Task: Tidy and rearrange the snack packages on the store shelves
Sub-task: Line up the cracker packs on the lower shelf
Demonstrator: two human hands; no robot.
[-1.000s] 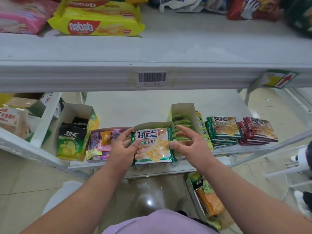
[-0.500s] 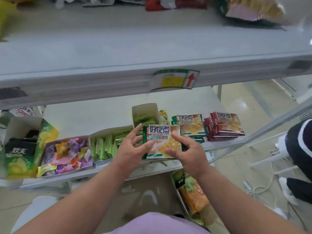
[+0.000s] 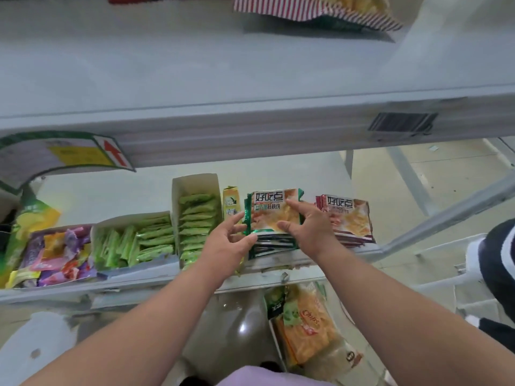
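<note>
A green-edged cookie package lies on top of a stack of the same green packages on the lower shelf. My left hand holds the package's left edge between fingers and thumb. My right hand grips its right side, with the index finger on top and the thumb on its face. A stack of red-edged cookie packages sits directly to the right, partly hidden by my right hand.
Left of the stack stand a yellow carton, two open boxes of green sachets and a box of mixed candies. A basket of chips bags sits below. The upper shelf overhangs. A person's dark-clothed leg is at right.
Both hands carried the green-edged package to the right, from in front of the sachet boxes onto the green stack beside the red packages. My view swung right.
</note>
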